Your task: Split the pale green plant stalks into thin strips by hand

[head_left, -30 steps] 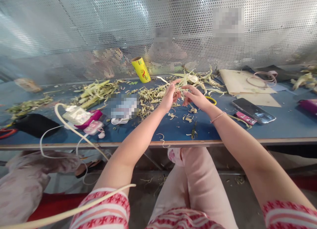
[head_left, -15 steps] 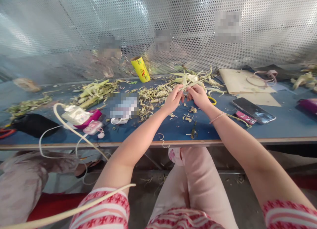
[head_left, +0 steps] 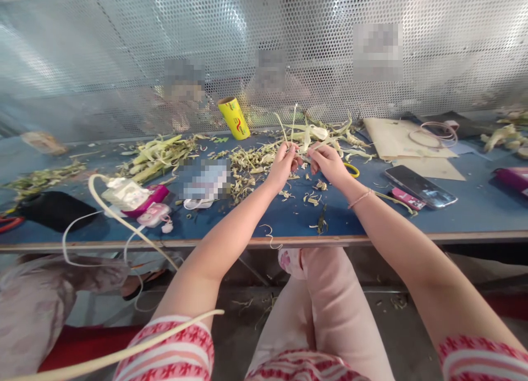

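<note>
A cream cable (head_left: 82, 366) crosses the left sleeve (head_left: 192, 351), and the legs (head_left: 317, 309) are under the table (head_left: 243, 227). A thin curl (head_left: 269, 237) lies at the table's front edge, a dark sprig (head_left: 322, 220) farther in. Right of the right forearm, a phone (head_left: 421, 186) lies just beside a pink pack (head_left: 406, 198). Over mid-table, the left hand (head_left: 282, 169) has thumb and fingers pinched together on a thin, pale strip (head_left: 293, 125) that stands up from them. The right hand (head_left: 330, 165) is near it, fingers curled inward; I cannot tell whether they grip anything. Beyond, peelings (head_left: 256, 160) spread loosely, and a yellow tube (head_left: 234, 118) leans left near the mesh (head_left: 247, 18).
</note>
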Demonstrator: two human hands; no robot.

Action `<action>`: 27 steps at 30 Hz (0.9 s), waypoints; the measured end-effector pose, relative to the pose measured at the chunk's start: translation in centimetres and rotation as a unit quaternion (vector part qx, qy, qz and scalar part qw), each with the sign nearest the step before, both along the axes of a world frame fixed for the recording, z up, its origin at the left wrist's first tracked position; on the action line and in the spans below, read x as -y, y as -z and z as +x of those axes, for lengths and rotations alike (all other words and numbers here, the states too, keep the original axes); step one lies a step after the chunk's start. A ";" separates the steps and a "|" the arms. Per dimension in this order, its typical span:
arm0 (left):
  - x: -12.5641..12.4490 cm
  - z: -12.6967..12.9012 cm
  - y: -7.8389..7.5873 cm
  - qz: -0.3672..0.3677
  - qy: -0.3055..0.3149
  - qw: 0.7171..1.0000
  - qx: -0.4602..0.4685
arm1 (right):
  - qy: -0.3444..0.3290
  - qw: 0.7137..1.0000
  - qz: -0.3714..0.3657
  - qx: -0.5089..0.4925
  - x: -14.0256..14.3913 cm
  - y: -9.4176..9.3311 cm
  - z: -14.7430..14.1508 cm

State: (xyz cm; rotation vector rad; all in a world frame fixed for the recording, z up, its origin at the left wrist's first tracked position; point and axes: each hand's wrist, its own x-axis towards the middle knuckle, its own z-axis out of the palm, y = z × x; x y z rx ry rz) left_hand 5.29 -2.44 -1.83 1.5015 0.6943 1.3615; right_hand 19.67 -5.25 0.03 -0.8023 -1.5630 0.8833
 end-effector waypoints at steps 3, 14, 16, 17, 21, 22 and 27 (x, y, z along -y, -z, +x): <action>-0.6 -0.1 0.4 -0.006 -0.001 1.000 0.004 | 0.004 1.000 0.003 0.012 0.3 -0.2 0.0; -1.0 0.0 0.6 0.041 -0.048 0.998 -0.017 | 0.067 0.997 0.034 0.016 -0.2 0.0 0.4; -0.9 0.0 0.5 0.041 -0.047 0.998 -0.011 | 0.067 0.998 0.015 0.000 -0.4 0.2 0.3; -0.9 0.0 0.5 0.034 -0.038 0.999 0.001 | 0.061 0.998 0.005 -0.013 -0.5 0.3 0.3; -0.5 0.3 -0.2 -0.028 -0.003 0.998 0.060 | 0.026 0.996 -0.042 -0.071 -0.6 0.4 0.1; -0.4 0.3 -0.5 -0.041 -0.002 0.997 0.068 | 0.021 0.996 -0.047 -0.077 -0.5 0.4 0.1; 0.2 0.7 -1.0 -0.041 0.003 0.995 0.091 | 0.010 0.998 -0.030 -0.060 -0.5 0.3 -0.2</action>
